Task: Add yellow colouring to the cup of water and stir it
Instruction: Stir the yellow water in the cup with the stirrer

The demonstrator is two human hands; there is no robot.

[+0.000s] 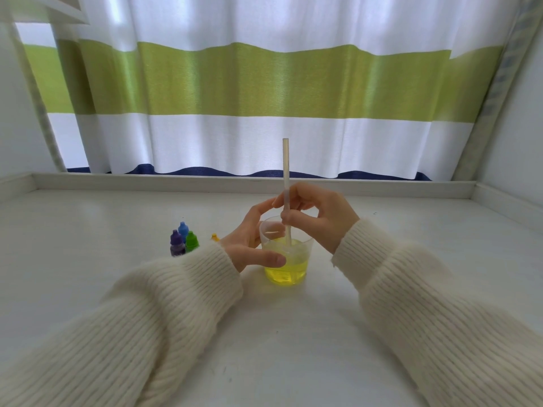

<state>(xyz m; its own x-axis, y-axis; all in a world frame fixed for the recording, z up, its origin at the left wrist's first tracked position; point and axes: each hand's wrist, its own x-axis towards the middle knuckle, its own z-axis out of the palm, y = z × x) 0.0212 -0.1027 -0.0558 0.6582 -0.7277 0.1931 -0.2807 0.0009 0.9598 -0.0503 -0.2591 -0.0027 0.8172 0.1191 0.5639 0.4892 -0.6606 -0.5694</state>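
- Upright, the straw stands in yellow water, pinched by my right hand.
- My left hand cradles the cup, thumb and fingers curled round it.
- Dropper bottles cluster left.

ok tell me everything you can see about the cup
The cup is small, clear and looks like plastic, tapering toward its base. It stands upright on the white table, roughly half full of yellow liquid. A pale straw stands in it, pinched by the right hand. The left hand holds the cup's left side, thumb across its front wall.
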